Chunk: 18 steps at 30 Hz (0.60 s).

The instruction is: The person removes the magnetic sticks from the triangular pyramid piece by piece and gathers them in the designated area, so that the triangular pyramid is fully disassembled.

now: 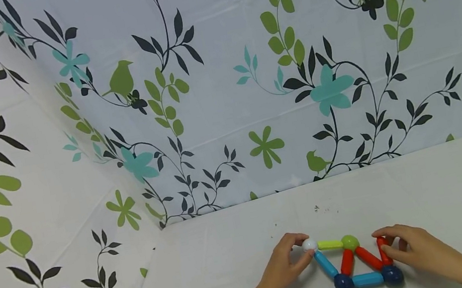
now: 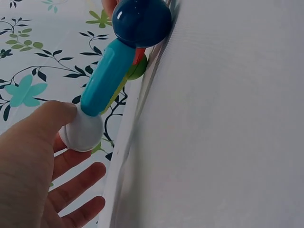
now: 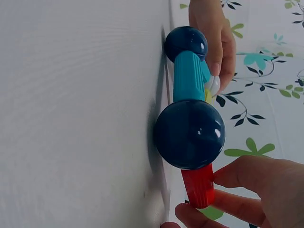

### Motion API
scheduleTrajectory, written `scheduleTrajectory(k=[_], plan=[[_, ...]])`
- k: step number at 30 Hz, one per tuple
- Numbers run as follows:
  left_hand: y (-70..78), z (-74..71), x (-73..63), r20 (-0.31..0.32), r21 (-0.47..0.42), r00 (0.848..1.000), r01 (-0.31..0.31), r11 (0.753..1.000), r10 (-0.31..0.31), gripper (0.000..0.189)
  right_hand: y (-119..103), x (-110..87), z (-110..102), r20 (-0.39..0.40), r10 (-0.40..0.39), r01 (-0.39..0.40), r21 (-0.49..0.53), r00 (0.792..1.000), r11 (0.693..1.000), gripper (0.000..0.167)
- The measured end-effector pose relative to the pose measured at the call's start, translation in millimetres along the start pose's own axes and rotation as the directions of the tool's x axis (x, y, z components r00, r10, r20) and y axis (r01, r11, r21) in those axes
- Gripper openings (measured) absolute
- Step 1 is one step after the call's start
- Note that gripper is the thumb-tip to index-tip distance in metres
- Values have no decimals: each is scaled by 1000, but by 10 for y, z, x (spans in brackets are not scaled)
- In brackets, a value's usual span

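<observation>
A shape of coloured rods and balls, like a magnetic building set, lies on the white table. My left hand (image 1: 279, 266) pinches the white ball (image 1: 309, 245) at its left corner between thumb and finger. From that ball run a lime rod (image 1: 330, 245) to a green ball (image 1: 350, 242) and a blue rod (image 1: 325, 264) to a dark blue ball (image 1: 344, 283). Another blue rod (image 1: 368, 280) links it to a second dark blue ball (image 3: 190, 134). Two red rods (image 1: 347, 262) meet at the green ball. My right hand (image 1: 423, 249) pinches a third red rod (image 3: 198, 186) standing off the right dark blue ball.
The white tabletop (image 1: 214, 264) spreads around the shape, with small dark specks (image 1: 317, 209) behind it. A cloth with leaves and birds (image 1: 215, 106) hangs along the table's back and left edges.
</observation>
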<state>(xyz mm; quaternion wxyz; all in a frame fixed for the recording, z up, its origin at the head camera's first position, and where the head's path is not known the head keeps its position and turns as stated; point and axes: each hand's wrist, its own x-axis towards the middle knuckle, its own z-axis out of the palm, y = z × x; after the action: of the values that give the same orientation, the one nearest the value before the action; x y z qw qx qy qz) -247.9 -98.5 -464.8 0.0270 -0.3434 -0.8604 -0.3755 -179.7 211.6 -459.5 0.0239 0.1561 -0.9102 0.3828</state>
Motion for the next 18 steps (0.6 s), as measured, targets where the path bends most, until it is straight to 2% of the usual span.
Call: scheduleTrajectory(k=[6, 12, 18], plan=[[-57, 38, -23, 13, 12, 1000, -6, 1000, 6, 31, 24, 17, -2, 17, 31, -31, 1, 999, 1000, 31], [-83, 56, -38, 32, 89, 999, -9, 996, 6, 31, 59, 18, -3, 13, -11, 11, -14, 1000, 1000, 28], [-81, 72, -37, 35, 105, 999, -11, 994, 8, 30, 117, 3, -5, 2, -60, 60, -25, 998, 998, 24]])
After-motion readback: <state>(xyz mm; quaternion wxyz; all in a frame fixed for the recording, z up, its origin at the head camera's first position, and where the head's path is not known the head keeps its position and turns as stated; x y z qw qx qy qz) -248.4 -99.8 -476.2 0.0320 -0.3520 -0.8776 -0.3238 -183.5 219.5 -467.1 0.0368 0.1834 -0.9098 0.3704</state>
